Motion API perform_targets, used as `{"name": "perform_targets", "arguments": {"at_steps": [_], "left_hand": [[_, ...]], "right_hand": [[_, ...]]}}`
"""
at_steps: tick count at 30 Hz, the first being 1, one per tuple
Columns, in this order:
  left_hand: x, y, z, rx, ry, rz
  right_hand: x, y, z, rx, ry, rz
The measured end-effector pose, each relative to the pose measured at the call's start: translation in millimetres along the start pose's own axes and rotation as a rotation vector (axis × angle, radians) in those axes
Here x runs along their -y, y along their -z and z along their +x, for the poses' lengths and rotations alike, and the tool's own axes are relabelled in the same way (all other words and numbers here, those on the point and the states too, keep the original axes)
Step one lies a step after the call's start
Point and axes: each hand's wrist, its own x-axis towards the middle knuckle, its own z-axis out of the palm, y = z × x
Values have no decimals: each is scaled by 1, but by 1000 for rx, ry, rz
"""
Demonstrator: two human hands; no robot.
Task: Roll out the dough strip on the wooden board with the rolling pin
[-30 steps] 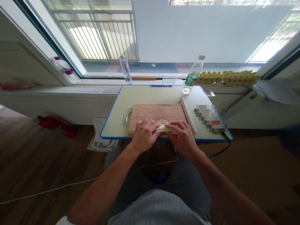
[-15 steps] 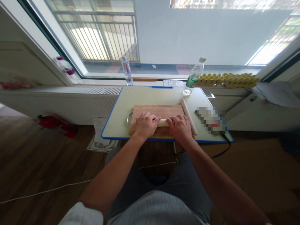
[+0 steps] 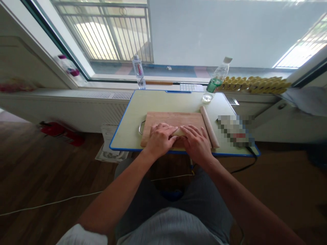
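Left hand (image 3: 160,139) and right hand (image 3: 196,140) pinch pale dough (image 3: 179,132), hiding its ends, over a cutting board (image 3: 176,117). The pixelated object (image 3: 233,130) beside the rolling pin (image 3: 209,127) is unidentifiable.

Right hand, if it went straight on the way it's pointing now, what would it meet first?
The right hand would likely meet the pale dough-like piece first, which it appears to touch; past that, perhaps the left hand, though depth is unclear.
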Motion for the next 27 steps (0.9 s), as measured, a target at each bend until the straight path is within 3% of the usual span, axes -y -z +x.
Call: {"name": "perform_targets", "arguments": {"at_steps": [5, 16, 18, 21, 24, 27], "left_hand": [[4, 2, -2, 31, 0, 6], [9, 4, -5, 47, -37, -21], [8, 3, -9, -3, -42, -10], [7, 1, -14, -113, 10, 35], [5, -3, -17, -242, 139, 98], [-4, -10, -19, -289, 252, 151]], "right_hand": [[-10, 1, -1, 6, 46, -20], [-14, 13, 2, 43, 7, -70], [-20, 21, 3, 1, -70, -92], [-35, 33, 5, -38, -306, -185], [-46, 41, 9, 48, -565, -288], [-53, 44, 16, 138, -707, -283]]}}
